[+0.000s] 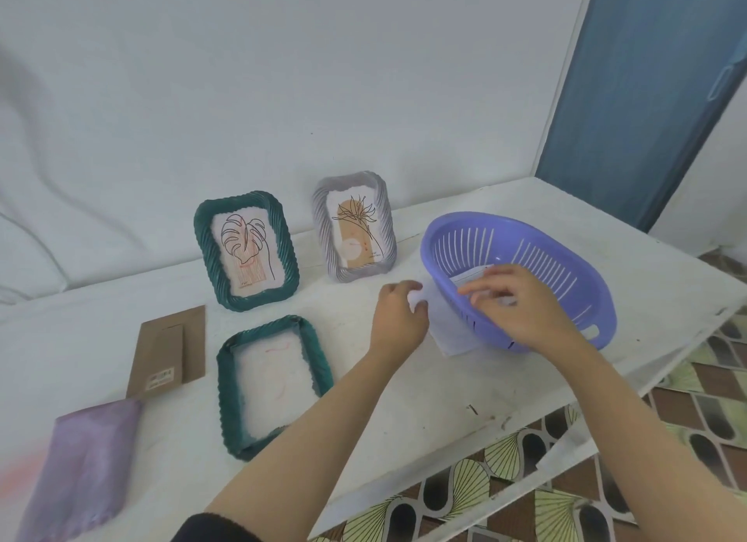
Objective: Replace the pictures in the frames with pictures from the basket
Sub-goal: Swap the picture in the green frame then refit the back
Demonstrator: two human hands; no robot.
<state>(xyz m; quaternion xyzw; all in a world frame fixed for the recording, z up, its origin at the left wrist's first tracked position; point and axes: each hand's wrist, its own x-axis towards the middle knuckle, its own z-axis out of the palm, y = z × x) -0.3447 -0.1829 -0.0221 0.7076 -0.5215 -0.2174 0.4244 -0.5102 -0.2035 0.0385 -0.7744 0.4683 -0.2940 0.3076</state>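
A purple slotted basket sits at the right of the white table. My right hand reaches into it, fingers curled on a white picture sheet inside. My left hand pinches another white sheet lying just left of the basket. A dark green frame lies face down and opened in front, a white sheet showing in it. Its brown backing board lies to the left. Two frames stand at the back: a green one with a leaf drawing and a grey one with a flower drawing.
A purple cloth-like slab lies at the table's front left. The white table's front edge runs diagonally, with patterned floor below. A white draped wall stands behind and a blue door at the right.
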